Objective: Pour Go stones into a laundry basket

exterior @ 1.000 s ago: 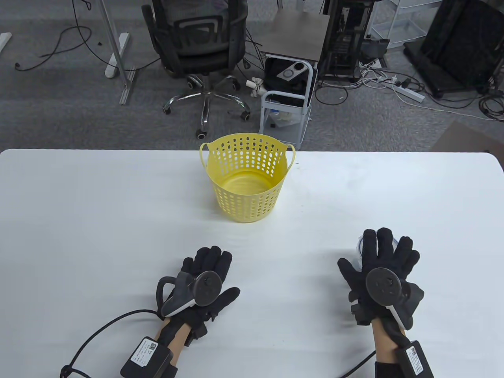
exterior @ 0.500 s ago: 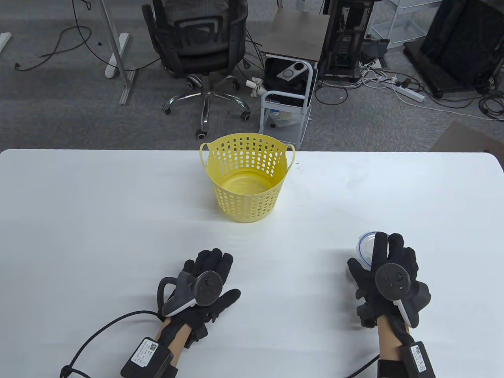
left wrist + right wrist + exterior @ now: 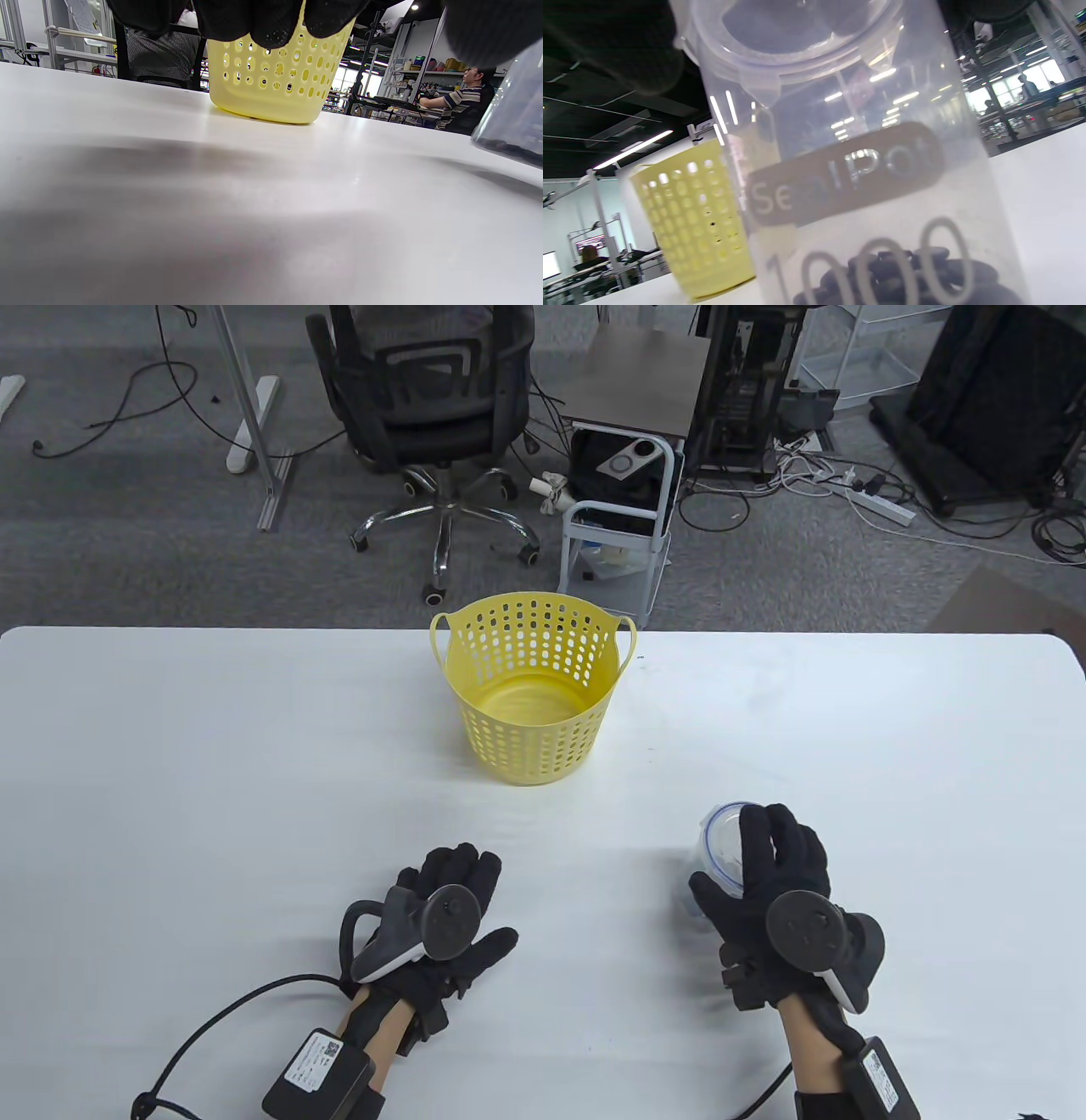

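Observation:
A yellow perforated laundry basket (image 3: 533, 691) stands upright at the far middle of the white table (image 3: 212, 780); I see nothing lying in it. My right hand (image 3: 768, 874) grips a clear plastic measuring cup (image 3: 723, 840) from above at the near right. The right wrist view shows the cup (image 3: 857, 169) close up with black Go stones (image 3: 903, 275) at its bottom, and the basket (image 3: 695, 228) behind it. My left hand (image 3: 445, 899) rests flat on the table at the near left, holding nothing. The left wrist view shows the basket (image 3: 271, 76) and the cup's edge (image 3: 513, 123).
Past the table's far edge stand an office chair (image 3: 433, 415) and a small white cart (image 3: 615, 534) on the carpet. Cables (image 3: 221, 1027) run from both wrists off the near edge.
My right hand closed around the cup and has carried it left, toward the middle of the table. The left hand and basket have not moved.

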Demonstrator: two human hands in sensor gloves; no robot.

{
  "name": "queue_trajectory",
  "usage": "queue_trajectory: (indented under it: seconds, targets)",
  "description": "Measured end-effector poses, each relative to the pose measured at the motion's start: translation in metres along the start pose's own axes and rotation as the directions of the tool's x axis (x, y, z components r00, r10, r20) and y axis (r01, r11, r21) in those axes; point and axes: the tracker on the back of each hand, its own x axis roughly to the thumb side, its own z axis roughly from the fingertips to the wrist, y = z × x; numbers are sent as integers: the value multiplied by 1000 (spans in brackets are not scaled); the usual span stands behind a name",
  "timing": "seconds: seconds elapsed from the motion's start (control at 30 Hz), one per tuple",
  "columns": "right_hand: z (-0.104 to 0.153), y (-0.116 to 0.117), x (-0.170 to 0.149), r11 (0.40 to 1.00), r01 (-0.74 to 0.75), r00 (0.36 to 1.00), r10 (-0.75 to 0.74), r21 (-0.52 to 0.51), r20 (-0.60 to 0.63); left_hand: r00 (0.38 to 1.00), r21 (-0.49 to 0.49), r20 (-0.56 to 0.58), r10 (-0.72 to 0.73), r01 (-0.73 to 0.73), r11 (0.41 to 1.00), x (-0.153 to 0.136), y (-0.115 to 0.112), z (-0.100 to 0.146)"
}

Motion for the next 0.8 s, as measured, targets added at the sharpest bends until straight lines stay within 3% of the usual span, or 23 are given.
queue_trajectory:
  seconds: [0.3,0.8]
  targets:
    - [13,23,51,994,-17,972,-9,106,237,1000,-19,-7,12,-12,1000,-1,0,-1]
    - [27,47,83,978,-23,902,-70,209,425,1000,-42,-8,15,-16,999,0,0,-4]
